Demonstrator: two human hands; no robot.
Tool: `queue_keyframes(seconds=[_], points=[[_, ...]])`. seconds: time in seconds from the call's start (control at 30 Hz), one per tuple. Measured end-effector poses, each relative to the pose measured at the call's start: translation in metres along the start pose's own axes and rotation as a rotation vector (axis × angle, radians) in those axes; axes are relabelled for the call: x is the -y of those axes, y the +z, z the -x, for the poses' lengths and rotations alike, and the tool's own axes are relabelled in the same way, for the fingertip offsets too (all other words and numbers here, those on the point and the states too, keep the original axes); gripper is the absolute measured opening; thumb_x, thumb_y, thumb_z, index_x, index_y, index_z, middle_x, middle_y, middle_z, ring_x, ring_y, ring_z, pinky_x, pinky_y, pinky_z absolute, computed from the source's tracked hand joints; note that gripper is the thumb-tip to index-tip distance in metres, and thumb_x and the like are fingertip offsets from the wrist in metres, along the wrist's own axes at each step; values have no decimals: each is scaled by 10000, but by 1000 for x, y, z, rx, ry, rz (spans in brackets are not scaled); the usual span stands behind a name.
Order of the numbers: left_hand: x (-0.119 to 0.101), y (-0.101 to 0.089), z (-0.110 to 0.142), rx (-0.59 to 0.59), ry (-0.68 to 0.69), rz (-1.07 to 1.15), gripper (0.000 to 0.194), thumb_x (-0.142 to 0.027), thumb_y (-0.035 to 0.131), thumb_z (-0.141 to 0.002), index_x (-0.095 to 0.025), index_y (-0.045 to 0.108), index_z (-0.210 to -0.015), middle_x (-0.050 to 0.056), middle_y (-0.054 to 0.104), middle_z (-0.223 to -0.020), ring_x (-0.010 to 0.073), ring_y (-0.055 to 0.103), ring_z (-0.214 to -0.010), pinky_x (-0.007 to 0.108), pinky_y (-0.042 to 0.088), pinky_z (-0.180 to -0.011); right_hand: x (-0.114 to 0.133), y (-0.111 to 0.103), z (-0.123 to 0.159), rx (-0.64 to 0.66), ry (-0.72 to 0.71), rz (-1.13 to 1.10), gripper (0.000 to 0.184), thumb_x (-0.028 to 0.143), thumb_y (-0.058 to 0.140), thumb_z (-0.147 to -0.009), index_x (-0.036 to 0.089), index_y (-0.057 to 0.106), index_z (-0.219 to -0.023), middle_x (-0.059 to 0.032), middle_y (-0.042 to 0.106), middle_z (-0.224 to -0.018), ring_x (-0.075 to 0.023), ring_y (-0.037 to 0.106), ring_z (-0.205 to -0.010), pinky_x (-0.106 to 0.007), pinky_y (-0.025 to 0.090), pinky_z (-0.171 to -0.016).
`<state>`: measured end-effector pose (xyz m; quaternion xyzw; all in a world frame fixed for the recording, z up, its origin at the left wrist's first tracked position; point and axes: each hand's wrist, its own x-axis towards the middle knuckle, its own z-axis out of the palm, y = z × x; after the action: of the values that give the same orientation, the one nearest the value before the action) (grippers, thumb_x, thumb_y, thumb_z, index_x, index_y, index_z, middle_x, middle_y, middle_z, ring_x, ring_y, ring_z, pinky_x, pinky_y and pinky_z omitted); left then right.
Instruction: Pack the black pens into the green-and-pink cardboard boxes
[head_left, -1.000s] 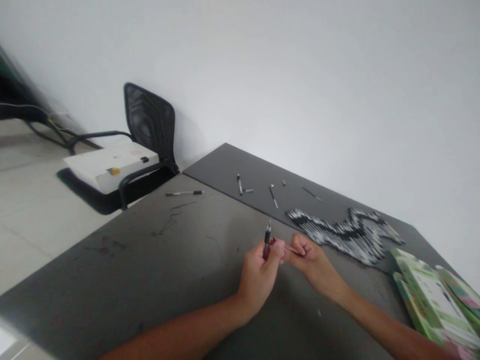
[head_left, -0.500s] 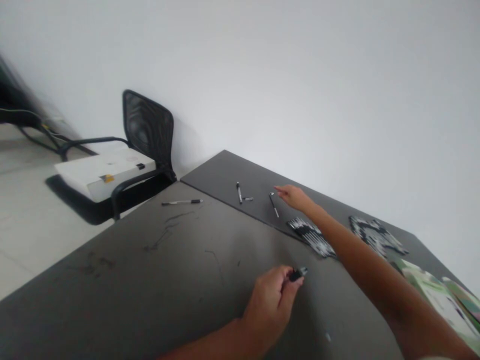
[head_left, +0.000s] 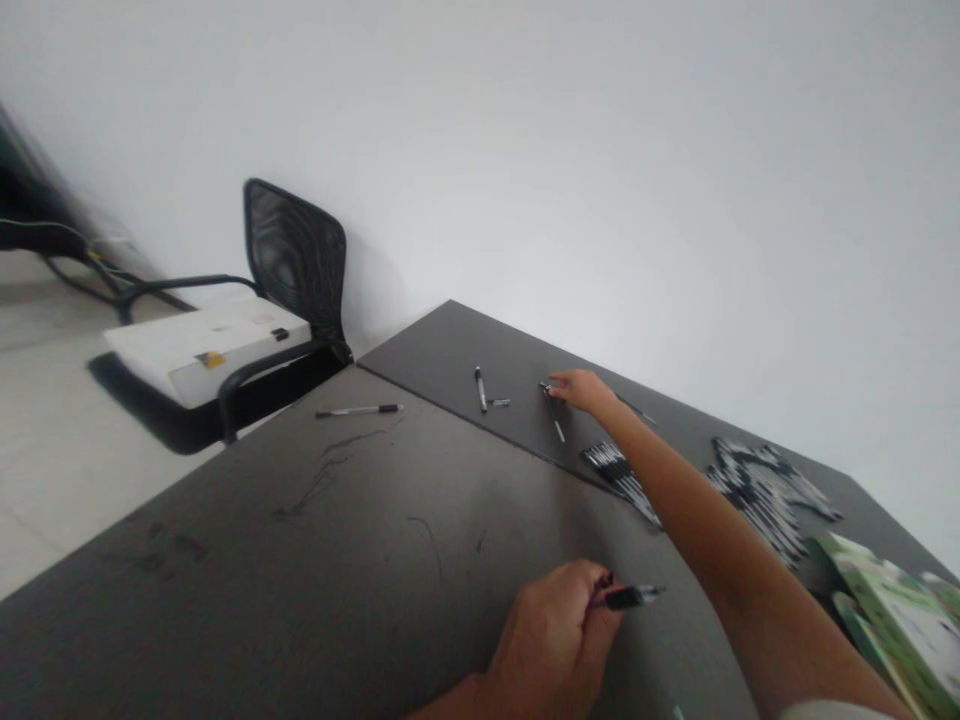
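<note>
Gripping a black pen (head_left: 631, 597) in the closed left hand (head_left: 551, 640), down by the near side of the surface (head_left: 225, 560). Silver pen end points right, out past the fingers, touching nothing. Right arm stretched far across, right hand (head_left: 586, 392) out over the far dark panel (head_left: 450, 345); its fingertips (head_left: 559, 381) are at the top end of a thin pen (head_left: 559, 431), which lies just behind the panel's front edge. Touching it, but can't tell if the hand is closed on it.

Hands well apart, with open room between them over the scuffed dark surface. Same panel, to the left of the right hand: a short pen (head_left: 480, 390) with a small piece (head_left: 499, 402) just beside it. Another pen (head_left: 358, 409) lies near the left edge of the surface, well apart from both hands. Black-and-white pens sit in a strip (head_left: 619, 482) and a bigger heap (head_left: 769, 495) right of the right hand, the right forearm passing between them. Green booklets (head_left: 892, 625) sit in the right corner, hanging in from the edge. Past the left edge, a black mesh chair (head_left: 296, 255) holds a white box (head_left: 206, 360) on its seat. White wall (head_left: 675, 170) runs behind the far edge.
</note>
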<state>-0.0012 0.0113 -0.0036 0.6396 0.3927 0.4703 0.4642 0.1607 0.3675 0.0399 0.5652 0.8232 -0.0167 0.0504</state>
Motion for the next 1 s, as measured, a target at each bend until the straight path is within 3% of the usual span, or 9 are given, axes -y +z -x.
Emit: queue_keyframes(seconds=[0.4,0.67,0.77,0.83,0.9,1.0], points=[[-1,-1,-1,19,-45,-13,318,-421,471,-1091,-200,674,-986,52,708,-866,202,647,-797,290,401,-719,6,-1,0,28,3,-4,328,404,672,-1038,208,687,-1300,-94,689,-1346,-241,702,-1144,-443,617,-976],[0,-1,3,15,-82,-57,316,-399,462,-1105,-197,674,-985,26,686,-833,179,630,-760,270,392,-691,29,-13,22,-87,39,-92,323,401,663,-1044,219,684,-1311,-103,677,-1377,-239,693,-1162,-450,610,-995],[-2,-2,3,-18,-61,-65,350,-404,457,-1110,-193,658,-916,9,656,-770,161,614,-711,258,381,-658,34,-30,55,-188,30,-192,324,405,672,-1038,198,692,-1285,-101,693,-1346,-245,696,-1167,-473,601,-1011],[-3,-2,2,-44,-26,-62,364,-399,455,-1111,-190,656,-890,2,643,-745,152,607,-691,250,383,-649,35,-41,93,-261,27,-282,285,372,654,-1048,177,707,-1249,-100,726,-1284,-238,704,-1156,-476,580,-1035],[-4,-3,1,-59,22,-66,367,-392,469,-1104,-186,656,-864,-8,622,-712,142,591,-661,244,380,-635,37,-49,144,-332,42,-383,260,291,560,-1083,178,732,-1242,-108,763,-1232,-219,704,-1138,-408,546,-1054],[-7,-4,0,-69,85,-90,365,-385,515,-1077,-181,655,-809,-25,569,-654,129,546,-610,240,363,-607,44,-50,236,-395,77,-531,399,410,502,-1099,204,687,-1385,-81,773,-1147,-197,706,-983,-332,564,-873]])
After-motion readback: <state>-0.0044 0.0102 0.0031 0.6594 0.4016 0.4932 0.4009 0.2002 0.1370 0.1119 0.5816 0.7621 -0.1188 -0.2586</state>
